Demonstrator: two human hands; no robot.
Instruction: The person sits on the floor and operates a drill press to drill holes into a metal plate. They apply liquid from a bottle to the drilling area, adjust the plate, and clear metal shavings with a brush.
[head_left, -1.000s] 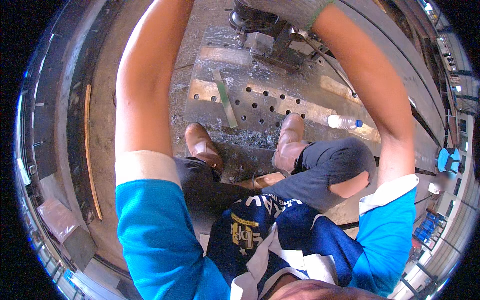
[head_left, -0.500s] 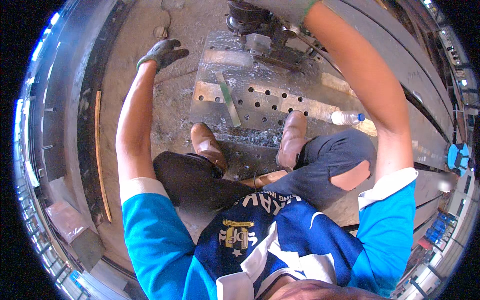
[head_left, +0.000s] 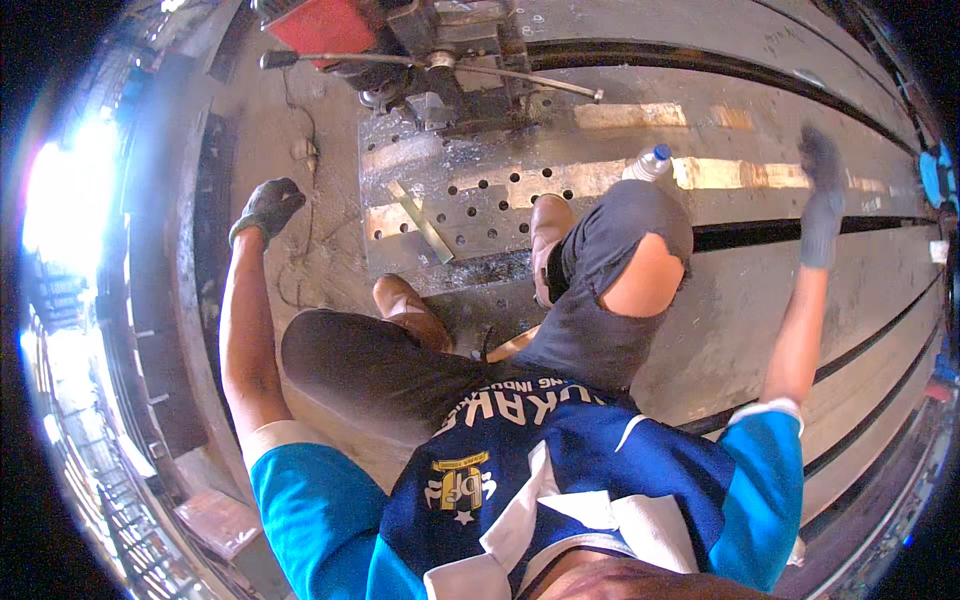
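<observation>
My left hand [head_left: 270,208], in a dark grey glove, hangs over the brown floor left of the perforated metal plate. Its fingers are curled in, and nothing shows in them. Far to the right, my right hand [head_left: 822,190], also gloved, is raised over the long steel beams, apart from the machine. Motion smears its fingers. At the top stands a dark metal machine [head_left: 455,85] with a red housing [head_left: 322,28] and a long lever bar [head_left: 530,78]. A flat metal strip [head_left: 420,222] lies on the drilled plate [head_left: 400,165].
A clear bottle with a blue cap [head_left: 652,160] stands by my right knee. Dark gaps [head_left: 760,232] run between the steel beams [head_left: 740,300] on the right. A cable [head_left: 305,150] lies on the floor at left. My boots [head_left: 410,310] rest at the plate's near edge.
My right hand has left the machine and swung far right. My left hand has moved left and lower, its fingers curling in. The view has shifted, showing more of the machine.
</observation>
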